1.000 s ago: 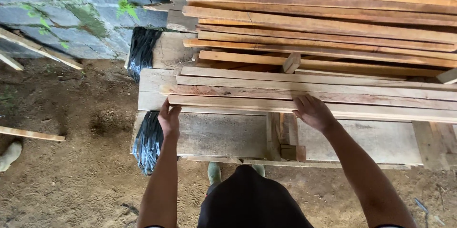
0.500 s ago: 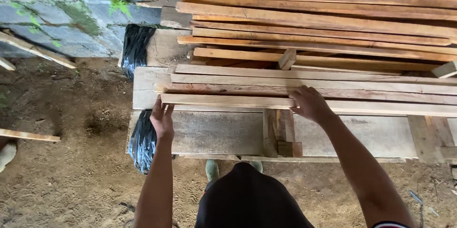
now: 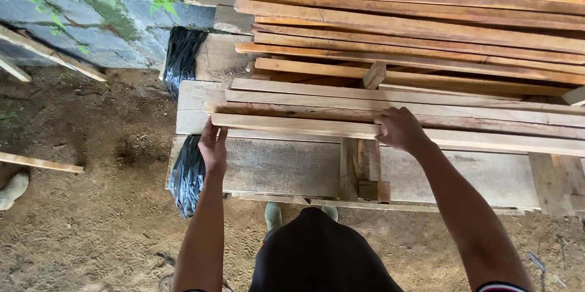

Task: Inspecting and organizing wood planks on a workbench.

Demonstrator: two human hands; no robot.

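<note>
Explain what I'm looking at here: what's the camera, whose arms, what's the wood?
There is no machine here. The one picture comes from a camera worn on a person's head, looking down, so the two bare arms reaching up from the bottom edge are that person's own.

In front stands a stack of long sawn wooden planks on broad boards. The left hand presses against the near end of the front plank, with no closed grip that I can see. The right hand lies over the same plank further along, fingers curled over its edge.

Black plastic sheeting hangs at the stack's left end. Below is a dirt floor, with a mossy stone wall behind.
</note>
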